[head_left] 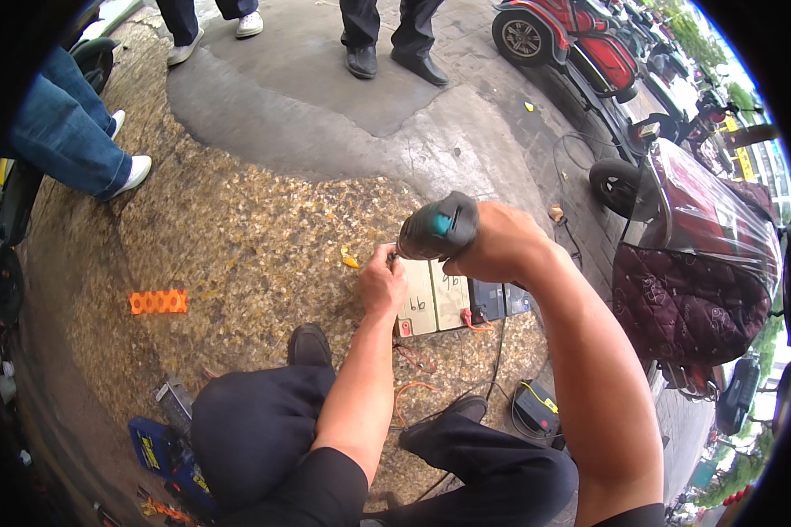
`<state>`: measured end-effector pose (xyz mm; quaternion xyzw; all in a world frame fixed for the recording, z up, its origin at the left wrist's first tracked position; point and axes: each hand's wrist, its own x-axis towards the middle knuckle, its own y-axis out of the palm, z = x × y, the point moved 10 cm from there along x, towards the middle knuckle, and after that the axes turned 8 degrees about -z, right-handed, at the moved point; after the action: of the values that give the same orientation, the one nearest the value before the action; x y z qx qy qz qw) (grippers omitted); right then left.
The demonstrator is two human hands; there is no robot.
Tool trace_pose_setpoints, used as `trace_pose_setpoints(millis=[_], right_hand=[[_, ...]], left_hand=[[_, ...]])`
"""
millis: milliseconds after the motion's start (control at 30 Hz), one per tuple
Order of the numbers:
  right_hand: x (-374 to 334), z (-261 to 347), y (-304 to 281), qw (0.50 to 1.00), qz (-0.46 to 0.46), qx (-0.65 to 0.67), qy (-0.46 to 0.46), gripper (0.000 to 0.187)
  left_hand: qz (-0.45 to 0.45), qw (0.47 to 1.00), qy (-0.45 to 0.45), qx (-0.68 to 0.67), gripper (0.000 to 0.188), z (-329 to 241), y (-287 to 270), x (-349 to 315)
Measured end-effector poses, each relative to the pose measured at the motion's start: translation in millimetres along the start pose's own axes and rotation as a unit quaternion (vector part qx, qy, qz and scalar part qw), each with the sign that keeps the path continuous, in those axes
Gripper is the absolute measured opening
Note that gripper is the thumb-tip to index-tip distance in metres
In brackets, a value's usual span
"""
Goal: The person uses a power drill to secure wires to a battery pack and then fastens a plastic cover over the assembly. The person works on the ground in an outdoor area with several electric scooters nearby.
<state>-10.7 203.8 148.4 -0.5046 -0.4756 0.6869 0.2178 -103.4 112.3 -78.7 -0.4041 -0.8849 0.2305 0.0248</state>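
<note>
A row of block-shaped batteries stands on the ground before me: beige batteries [418, 299] on the left and darker batteries [486, 299] on the right. My right hand [505, 241] is wrapped round a teal and black cordless drill [439, 227] above their far side. The drill's body hides its tip. At the far left corner of the beige batteries, my left hand [382, 283] has its fingers pinched together beside the drill. What they pinch is too small to make out. A red terminal cover [467, 314] with an orange wire shows on the near side.
Near my feet lie loose wires and a black box with a cable [536, 406]. An orange strip with round holes [158, 302] is on the pebbled ground at left, above a blue tool case [163, 457]. People stand at the far side; scooters [690, 255] line the right.
</note>
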Motion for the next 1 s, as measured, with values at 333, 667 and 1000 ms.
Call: trace_pose_setpoints(millis=[333, 667, 1000], right_hand=[[-111.5, -96.6, 7.8, 0.884, -0.175, 0.421, 0.105, 0.054], [-267.6, -142.9, 94.8, 0.739, -0.209, 0.585, 0.261, 0.035], [-280.1, -162.9, 95.3, 0.737, -0.238, 0.592, 0.224, 0.031]], left_hand=[[-0.014, 0.939, -0.169, -0.298, 0.014, 37.3, 10.9, -0.7], [-0.068, 0.977, -0.08, -0.185, 0.01, 25.9, 7.2, 15.7], [-0.002, 0.955, -0.258, -0.147, 0.012, 40.9, 4.9, 13.7]])
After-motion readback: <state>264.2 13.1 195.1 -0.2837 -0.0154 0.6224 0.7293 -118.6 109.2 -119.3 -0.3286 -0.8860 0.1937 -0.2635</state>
